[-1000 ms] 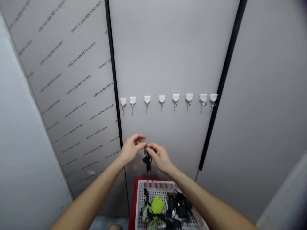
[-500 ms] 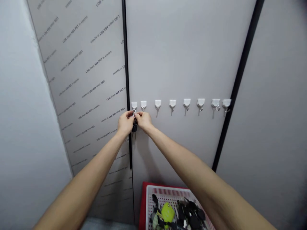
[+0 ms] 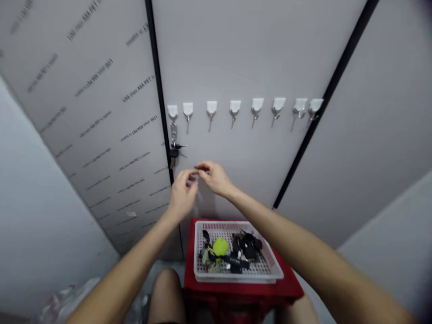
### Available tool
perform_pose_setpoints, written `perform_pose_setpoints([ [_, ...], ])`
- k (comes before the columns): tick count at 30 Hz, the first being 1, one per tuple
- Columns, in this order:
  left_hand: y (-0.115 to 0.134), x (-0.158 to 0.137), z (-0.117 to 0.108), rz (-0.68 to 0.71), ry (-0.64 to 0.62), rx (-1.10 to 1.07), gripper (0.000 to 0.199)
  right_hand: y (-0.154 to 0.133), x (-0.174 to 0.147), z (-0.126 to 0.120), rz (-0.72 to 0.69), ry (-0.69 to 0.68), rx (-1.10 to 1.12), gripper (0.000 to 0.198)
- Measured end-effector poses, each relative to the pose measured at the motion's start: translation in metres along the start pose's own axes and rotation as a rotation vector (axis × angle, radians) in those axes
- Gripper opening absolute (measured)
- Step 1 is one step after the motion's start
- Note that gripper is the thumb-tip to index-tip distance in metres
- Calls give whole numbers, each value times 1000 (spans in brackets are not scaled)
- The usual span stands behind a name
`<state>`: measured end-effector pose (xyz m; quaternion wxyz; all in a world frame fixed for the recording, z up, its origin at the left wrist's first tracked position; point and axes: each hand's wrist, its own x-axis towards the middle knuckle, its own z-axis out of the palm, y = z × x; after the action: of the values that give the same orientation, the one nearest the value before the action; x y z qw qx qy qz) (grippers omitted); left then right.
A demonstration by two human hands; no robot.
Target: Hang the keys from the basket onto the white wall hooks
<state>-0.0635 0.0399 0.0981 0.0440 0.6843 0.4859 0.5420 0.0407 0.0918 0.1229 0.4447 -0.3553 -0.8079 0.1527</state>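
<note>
A bunch of keys on a short metal chain hangs from the leftmost white hook, against the dark strip of the panel. Below and to the right of it is my left hand, fingers loosely curled and apart, with nothing visible in it. My right hand is beside it, thumb and fingers parted and empty as far as I can see. The fingertips of the two hands nearly meet. Neither hand touches the keys.
More white hooks run in a row to the right. Below the hands, a white plastic basket holds several keys and a yellow-green tag. It stands on a red stool. My knee is left of the stool.
Both hands have let go of the keys, which now hang on the leftmost hook. The hands have moved down and right of it, and the view has tilted down toward the basket.
</note>
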Motion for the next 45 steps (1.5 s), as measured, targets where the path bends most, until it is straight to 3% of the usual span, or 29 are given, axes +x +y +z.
perform_pose_setpoints([
  [4, -5, -70, 57, -63, -343, -14, 31, 54, -87, -6, 232, -160, -20, 23],
  [7, -11, -101, 89, -76, -595, 43, 31, 81, -146, -14, 325, -202, -135, 25],
  [10, -15, -113, 103, -17, -791, 165, 31, 90, -183, -22, 298, -267, -304, 27],
  [14, -14, -117, 105, 32, -876, 279, 36, 89, -197, -24, 279, -303, -419, 38],
  [18, -12, -120, 103, 7, -866, 305, 37, 93, -192, -18, 323, -320, -407, 27],
  [23, -14, -124, 102, -40, -795, 224, 39, 96, -191, -17, 373, -202, -218, 8],
  [26, -16, -125, 103, -79, -760, 195, 42, 92, -192, -18, 378, -174, -122, 10],
  [30, -15, -122, 109, -136, -734, 126, 36, 86, -193, -18, 274, -226, -31, 17],
  [33, -18, -119, 114, -279, -639, -98, 28, 84, -193, -18, 254, -189, 33, 18],
  [36, -25, -114, 115, -539, -445, -462, 27, 86, -194, -20, 310, -63, 7, 20],
  [39, -29, -110, 111, -743, -328, -740, 31, 88, -194, -19, 340, -87, -5, 29],
  [42, -29, -108, 108, -799, -315, -903, 35, 85, -187, -13, 319, -136, 42, 32],
  [45, -28, -109, 107, -763, -287, -964, 32, 79, -177, -2, 316, -93, 80, 29],
])
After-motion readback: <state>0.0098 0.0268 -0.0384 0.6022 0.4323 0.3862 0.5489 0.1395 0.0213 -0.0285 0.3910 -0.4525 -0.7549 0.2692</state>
